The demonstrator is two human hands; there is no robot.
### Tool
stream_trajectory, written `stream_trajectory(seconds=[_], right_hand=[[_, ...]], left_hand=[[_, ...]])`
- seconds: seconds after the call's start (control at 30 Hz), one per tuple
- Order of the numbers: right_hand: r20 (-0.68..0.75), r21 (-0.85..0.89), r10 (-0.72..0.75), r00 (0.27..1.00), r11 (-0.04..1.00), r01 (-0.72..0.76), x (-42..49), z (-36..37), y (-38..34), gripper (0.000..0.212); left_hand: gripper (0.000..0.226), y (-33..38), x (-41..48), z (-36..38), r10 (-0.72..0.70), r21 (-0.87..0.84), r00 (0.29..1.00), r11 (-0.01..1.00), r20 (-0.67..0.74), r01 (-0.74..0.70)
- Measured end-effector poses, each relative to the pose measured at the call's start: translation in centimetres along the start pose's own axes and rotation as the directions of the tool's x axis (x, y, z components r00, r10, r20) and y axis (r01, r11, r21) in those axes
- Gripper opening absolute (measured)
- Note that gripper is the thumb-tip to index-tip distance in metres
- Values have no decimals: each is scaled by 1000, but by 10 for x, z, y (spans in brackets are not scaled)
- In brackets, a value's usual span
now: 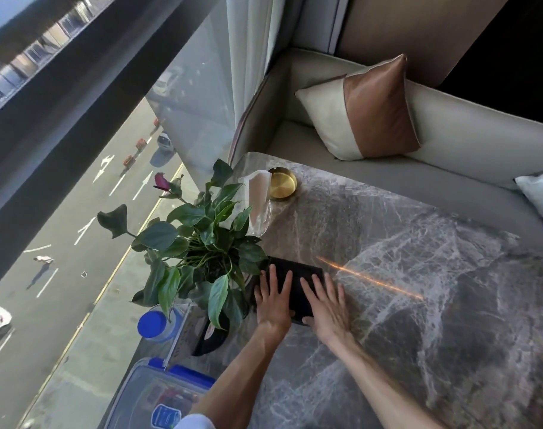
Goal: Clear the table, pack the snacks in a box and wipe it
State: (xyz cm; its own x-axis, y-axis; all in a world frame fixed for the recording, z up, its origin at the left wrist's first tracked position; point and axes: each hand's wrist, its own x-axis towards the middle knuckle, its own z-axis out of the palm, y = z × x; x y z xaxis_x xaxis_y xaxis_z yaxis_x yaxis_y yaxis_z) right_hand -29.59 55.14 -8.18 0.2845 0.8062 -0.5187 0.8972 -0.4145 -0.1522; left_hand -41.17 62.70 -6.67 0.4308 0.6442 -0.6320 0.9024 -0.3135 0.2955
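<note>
Glossy veined marble table (418, 274), matt dark cloth (298, 283), shiny brass-like metal dish (282, 182), clear plastic box (146, 394).

Both arms reach forward side by side, bare along the forearms. The left hand (275, 301) lies palm down, fingers straight and slightly spread, its thumb angled in toward the other hand. The right hand (326, 308) lies flat just beside it, fingers fanned a little wider and its thumb pointing back at the left one. The thumb tips sit close together. A white sleeve (197, 422) shows at the left elbow.
</note>
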Motion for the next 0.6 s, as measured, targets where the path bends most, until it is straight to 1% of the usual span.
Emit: stream_trajectory(seconds=[0.07,0.13,0.17,0.2,0.23,0.3,0.37,0.4,0.47,0.53,0.57,0.6], right_hand=[[31,59,-17,999,998,16,-2,-7,1,92],[5,191,0,1000,981,-1,-7,-19,-3,81],[-43,269,12,999,963,0,-10,-27,-6,73],[-110,350,18,994,936,22,-14,-37,-12,63],[-171,405,22,985,913,50,-18,-48,-20,51],[-278,431,6,961,895,119,-26,-74,-44,29],[-390,419,-35,920,883,211,-34,-100,-75,19],[-438,408,-58,897,876,256,-39,-112,-92,17],[-480,391,-96,872,867,310,-49,-132,-119,16],[-475,398,-109,873,859,323,-60,-141,-134,16],[-463,409,-109,880,854,321,-70,-140,-136,16],[-442,423,-107,891,851,312,-80,-136,-136,17]], left_hand=[[87,6,-9,-12,21,5,1000,1000,-11,-21],[73,14,-28,-33,52,-41,997,998,-62,-55],[64,15,-40,-46,70,-81,990,993,-125,-81],[53,12,-54,-60,93,-129,970,984,-224,-124],[42,6,-71,-75,112,-160,934,972,-338,-174],[26,-14,-106,-102,104,-175,830,956,-547,-235],[19,-40,-138,-125,27,-211,734,950,-678,-229],[17,-52,-151,-135,-27,-257,704,941,-710,-222],[14,-70,-173,-150,-97,-343,677,908,-729,-239],[13,-77,-188,-155,-86,-326,657,911,-749,-253],[15,-76,-194,-150,-71,-313,662,915,-746,-254],[18,-72,-201,-144,-64,-309,693,921,-718,-237]])
